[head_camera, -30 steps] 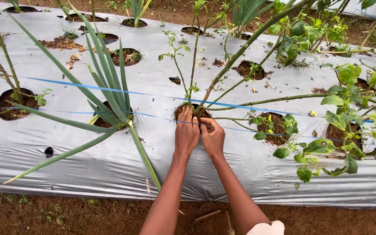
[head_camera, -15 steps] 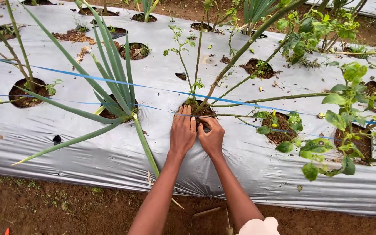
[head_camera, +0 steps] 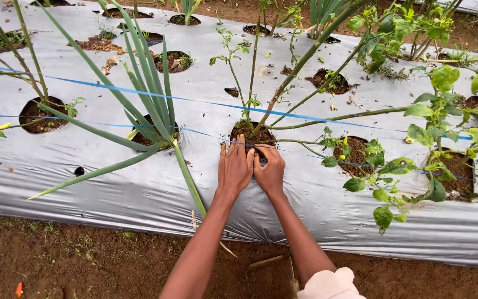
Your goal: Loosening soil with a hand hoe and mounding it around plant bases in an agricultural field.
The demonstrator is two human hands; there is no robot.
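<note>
I press my left hand [head_camera: 234,168] flat, fingers together, at the near rim of the planting hole [head_camera: 252,134] in the silver mulch sheet [head_camera: 139,194]; my right hand [head_camera: 270,169] curls beside it, holding nothing I can see. I judge I'm firming soil here — careful pressure around the thin stem [head_camera: 248,94]. The 2 neighbouring holes hold soil and plants.

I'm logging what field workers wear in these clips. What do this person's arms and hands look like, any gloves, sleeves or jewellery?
Both arms are bare from elbow to fingertips. The left hand and right hand have no gloves, and no rings, watch or bracelets show. The only clothing visible is a pale, cream-white fabric edge near the right elbow, probably a rolled sleeve.
</note>
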